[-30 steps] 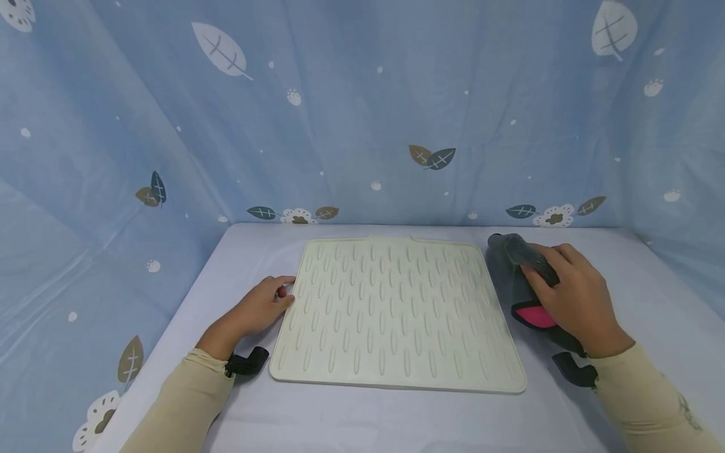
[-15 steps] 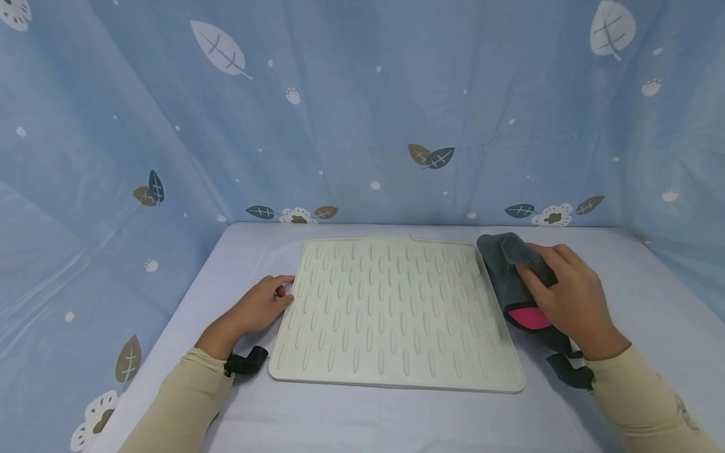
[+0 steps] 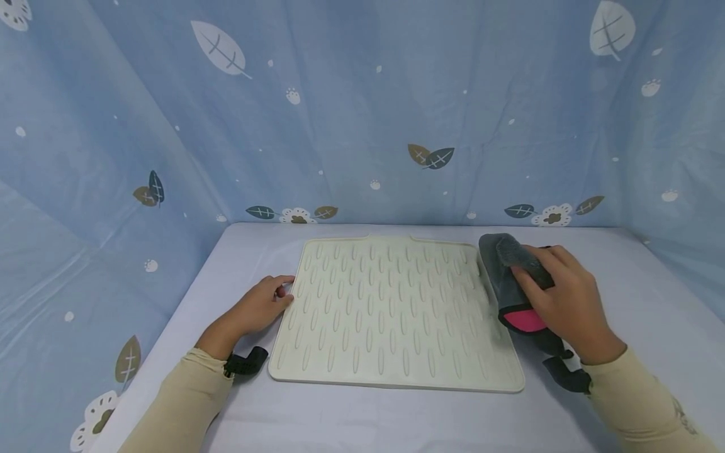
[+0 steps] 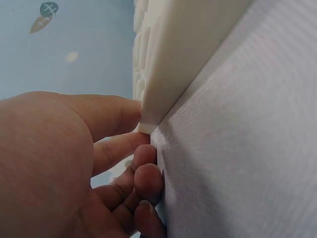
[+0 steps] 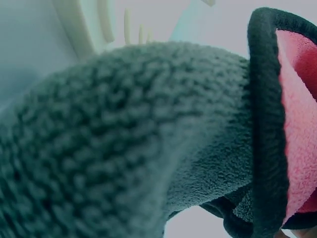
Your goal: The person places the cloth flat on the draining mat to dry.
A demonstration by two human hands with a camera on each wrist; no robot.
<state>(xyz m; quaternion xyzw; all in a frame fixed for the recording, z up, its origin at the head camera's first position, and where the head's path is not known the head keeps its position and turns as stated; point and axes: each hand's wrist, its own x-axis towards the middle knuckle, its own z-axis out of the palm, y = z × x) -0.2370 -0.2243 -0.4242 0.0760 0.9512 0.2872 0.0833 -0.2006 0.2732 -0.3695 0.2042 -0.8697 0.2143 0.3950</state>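
Cloth of grey plush [image 3: 494, 277], black-edged and pink-patched, bunches in my clamped right hand [image 3: 569, 296] at the right edge of this cream, ridged rectangular mat [image 3: 391, 314], while my left hand [image 3: 257, 306], fingers loose, touches its left edge, likely steadying it.

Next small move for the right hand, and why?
Probably slide the fuzzy grey black-edged cloth leftward over the cream ridged rectangular mat: the right hand grips the cloth at the mat's right edge, and most of the mat lies uncovered. The left hand touches the opposite edge, which may steady it.
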